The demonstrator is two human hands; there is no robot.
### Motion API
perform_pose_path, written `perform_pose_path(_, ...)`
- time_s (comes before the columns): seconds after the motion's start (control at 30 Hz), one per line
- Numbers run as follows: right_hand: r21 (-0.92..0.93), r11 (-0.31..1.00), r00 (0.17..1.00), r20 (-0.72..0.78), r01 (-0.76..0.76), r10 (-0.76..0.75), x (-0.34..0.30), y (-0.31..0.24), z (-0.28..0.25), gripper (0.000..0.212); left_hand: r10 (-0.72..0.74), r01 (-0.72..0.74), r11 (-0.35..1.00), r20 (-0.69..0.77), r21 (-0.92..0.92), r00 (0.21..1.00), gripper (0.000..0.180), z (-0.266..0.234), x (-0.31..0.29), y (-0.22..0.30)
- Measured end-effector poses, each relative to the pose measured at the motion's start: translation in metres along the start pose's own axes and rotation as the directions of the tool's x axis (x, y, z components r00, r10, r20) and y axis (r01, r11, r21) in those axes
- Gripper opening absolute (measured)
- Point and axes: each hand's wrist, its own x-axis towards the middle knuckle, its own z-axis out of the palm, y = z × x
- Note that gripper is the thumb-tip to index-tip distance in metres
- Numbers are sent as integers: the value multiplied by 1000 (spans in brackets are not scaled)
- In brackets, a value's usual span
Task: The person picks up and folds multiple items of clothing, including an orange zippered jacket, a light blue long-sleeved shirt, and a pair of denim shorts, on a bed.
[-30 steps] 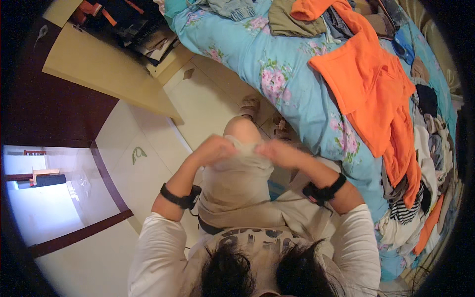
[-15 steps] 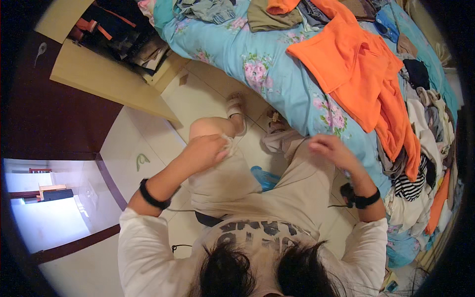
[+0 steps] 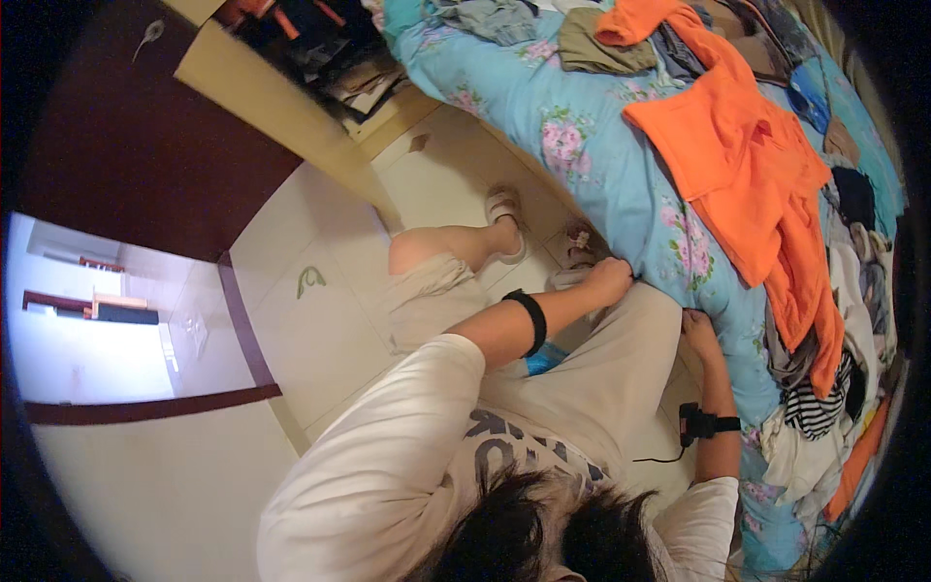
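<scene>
Head view: nearest the lens, your dark hair and cream printed shirt hide much of your lap, where a soft beige cloth garment (image 3: pixel 621 359) hangs between both hands against the bed's edge. Your left hand (image 3: pixel 609 278) is closed on its upper corner at the turquoise floral cotton bedsheet (image 3: pixel 592 145); your right hand (image 3: pixel 698 330) pinches the other edge, fingers partly hidden behind the fabric. A black band wraps each forearm. Beyond, a crumpled bright orange garment (image 3: pixel 747 165) sprawls over the sheet, beside a striped pile (image 3: pixel 815 407) cut off by the dark rim. Farthest, an open wooden cabinet (image 3: pixel 291 58) holds clutter too blurred to identify.
</scene>
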Motion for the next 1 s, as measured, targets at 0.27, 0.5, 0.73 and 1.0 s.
perform_pose_path(0.27, 178, 983, 968, -235, -45, 87, 17, -9, 33, 20, 18, -52, 987, 215, 150, 976, 14, -29, -6, 7)
perform_pose_path(0.5, 305, 951, 852, -488, -39, 192, -6, -66, 39, 21, 135, -168, 982, -306, -84, 942, 10, -15, -11, -31)
perform_pose_path(0.73, 475, 834, 960, -149, 281, -239, -116, -68, 33, 14, 507, -258, 855, 616, -451, 603, 12, -41, -91, 16)
perform_pose_path(1.0, 496, 868, 984, 149, 13, -100, -143, -97, 16, 12, 452, 55, 847, 771, -529, 449, 21, -64, -89, -4)
